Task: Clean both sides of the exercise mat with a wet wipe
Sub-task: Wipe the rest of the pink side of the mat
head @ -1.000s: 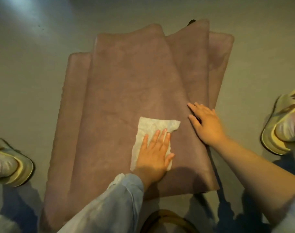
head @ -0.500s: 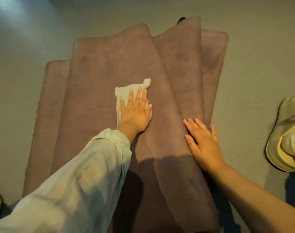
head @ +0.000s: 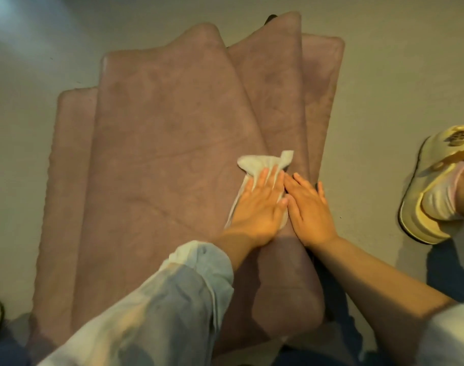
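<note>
Wiping top fold of the exercise mat (head: 172,143), which lies on the floor (head: 384,83) in overlapping layers. My left hand (head: 260,204) lies flat, fingers straight, pressing the wet wipe (head: 254,163) down at the right edge of that fold; nothing pinched, the wipe is only trapped under the palm. Wipe is bunched ahead of the fingertips, one corner sticking up. Right hand (head: 311,207) is flat too, just beside the left, pinning the mat, holding nothing. To do this well, I think: spread the wipe back out for more contact, keep pressure even, run long overlapping strokes, keep the right hand anchoring so layers don't slide. Underside and lower layers look undone, so unfolding and flipping remain.
</note>
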### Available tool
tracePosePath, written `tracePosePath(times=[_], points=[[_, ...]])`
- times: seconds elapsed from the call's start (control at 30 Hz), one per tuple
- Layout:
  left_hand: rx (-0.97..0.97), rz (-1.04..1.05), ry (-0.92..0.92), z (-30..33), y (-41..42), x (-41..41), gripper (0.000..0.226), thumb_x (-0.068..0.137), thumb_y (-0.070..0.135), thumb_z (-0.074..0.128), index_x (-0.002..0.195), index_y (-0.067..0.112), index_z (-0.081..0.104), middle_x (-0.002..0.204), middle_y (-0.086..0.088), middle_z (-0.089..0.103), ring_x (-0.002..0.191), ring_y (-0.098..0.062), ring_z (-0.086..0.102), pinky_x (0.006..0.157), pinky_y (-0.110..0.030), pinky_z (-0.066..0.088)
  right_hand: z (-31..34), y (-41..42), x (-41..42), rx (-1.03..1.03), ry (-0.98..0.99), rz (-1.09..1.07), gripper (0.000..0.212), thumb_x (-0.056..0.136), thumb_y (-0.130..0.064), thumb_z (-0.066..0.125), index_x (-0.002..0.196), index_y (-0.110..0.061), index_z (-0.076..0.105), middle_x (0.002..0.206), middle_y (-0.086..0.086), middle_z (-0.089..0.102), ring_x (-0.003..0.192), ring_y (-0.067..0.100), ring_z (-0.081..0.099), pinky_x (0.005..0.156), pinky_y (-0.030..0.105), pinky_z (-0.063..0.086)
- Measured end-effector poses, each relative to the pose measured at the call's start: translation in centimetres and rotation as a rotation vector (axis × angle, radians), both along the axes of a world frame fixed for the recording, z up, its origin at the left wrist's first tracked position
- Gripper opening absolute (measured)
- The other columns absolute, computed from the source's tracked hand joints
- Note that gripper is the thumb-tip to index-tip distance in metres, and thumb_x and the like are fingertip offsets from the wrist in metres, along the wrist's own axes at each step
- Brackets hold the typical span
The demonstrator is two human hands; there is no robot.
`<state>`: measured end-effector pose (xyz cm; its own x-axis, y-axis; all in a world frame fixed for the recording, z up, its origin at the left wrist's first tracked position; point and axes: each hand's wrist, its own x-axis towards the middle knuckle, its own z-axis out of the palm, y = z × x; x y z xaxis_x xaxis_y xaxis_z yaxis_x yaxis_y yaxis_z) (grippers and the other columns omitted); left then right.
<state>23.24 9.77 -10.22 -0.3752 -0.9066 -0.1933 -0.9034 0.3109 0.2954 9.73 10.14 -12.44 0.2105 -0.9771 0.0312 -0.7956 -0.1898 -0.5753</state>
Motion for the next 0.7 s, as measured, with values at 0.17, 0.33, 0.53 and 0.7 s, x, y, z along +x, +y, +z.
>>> tracePosePath(times=[0.17, 0.33, 0.53, 0.7], points=[[0.053, -0.006, 0.024, -0.1, 6.0, -0.1, 0.068, 0.084, 0.044, -0.013, 0.143, 0.013, -0.014, 0.157, -0.005, -0.008, 0.146, -0.020, -0.005, 0.115, -0.032, -0.014, 1.0, -0.3, -0.4, 0.062, 0.094, 0.032, 0.057, 0.093, -0.034, 0.015, 0.146, -0.022, 0.033, 0.151, -0.008, 0.033, 0.143, 0.007, 0.016, 0.116, 0.037, -0.005], [-0.065, -0.088, -0.040, 0.1, 11.9, -0.5, 0.060, 0.099, 0.041, 0.002, 0.143, 0.006, 0.023, 0.147, -0.014, 0.038, 0.137, -0.027, 0.036, 0.115, -0.044, 0.022, 2.5, -0.8, -0.6, 0.172, 0.187, 0.108, 0.047, 0.104, -0.024, 0.023, 0.150, -0.026, 0.019, 0.155, -0.006, 0.026, 0.145, 0.010, 0.011, 0.116, 0.040, -0.003], [-0.099, -0.199, -0.047, 0.6, 15.0, -0.6, 0.065, 0.098, 0.051, 0.015, 0.150, 0.013, 0.015, 0.156, -0.006, 0.019, 0.143, -0.021, 0.018, 0.114, -0.043, 0.014, 4.4, -0.3, 0.0, 0.320, 0.097, 0.068, 0.050, 0.103, -0.035, 0.029, 0.150, -0.022, 0.019, 0.156, 0.008, 0.022, 0.145, 0.012, 0.011, 0.115, 0.033, -0.005], [-0.064, -0.146, -0.167, 0.5, 14.2, 3.6, 0.063, 0.098, 0.047, 0.012, 0.147, 0.009, 0.018, 0.153, -0.007, 0.025, 0.140, -0.024, 0.030, 0.117, -0.041, 0.018, 6.1, 0.8, 1.0, 0.370, -0.081, 0.009, 0.070, 0.092, -0.042, 0.056, 0.149, -0.018, 0.025, 0.149, 0.005, 0.037, 0.140, 0.020, 0.031, 0.118, 0.033, 0.009]])
